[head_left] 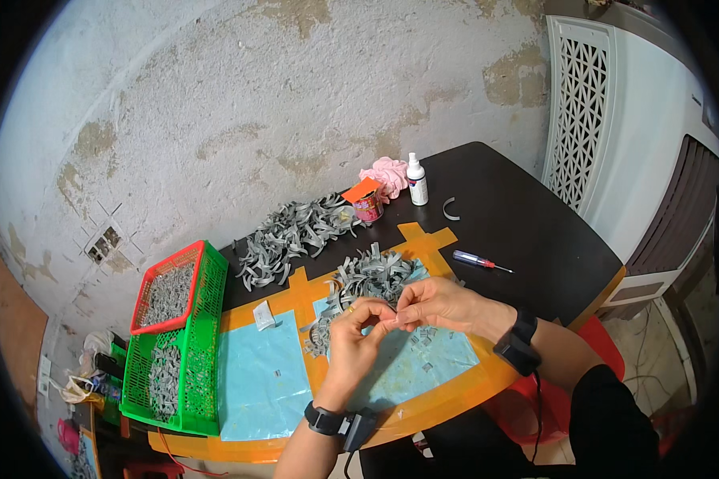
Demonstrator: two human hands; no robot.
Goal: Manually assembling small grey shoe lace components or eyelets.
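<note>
Over the near part of the table, my left hand (pixel 358 339) and my right hand (pixel 435 305) meet fingertip to fingertip. Both are closed in a pinch, and a sliver of something dark shows between them, too small and covered to name. A ring is on a finger of my left hand. Just beyond my hands lies a pile of grey curved strips (pixel 371 271), partly hidden by them. Small grey bits (pixel 426 367) are scattered on the light blue sheet (pixel 455 355) beneath my hands.
A larger heap of grey strips (pixel 284 239) lies at the back, beside a tin (pixel 368 209), a pink cloth (pixel 387 173) and a white spray bottle (pixel 417 182). A screwdriver (pixel 473 259) lies right. At left, a red basket (pixel 138 319) sits on a green basket (pixel 200 399), both holding grey pieces.
</note>
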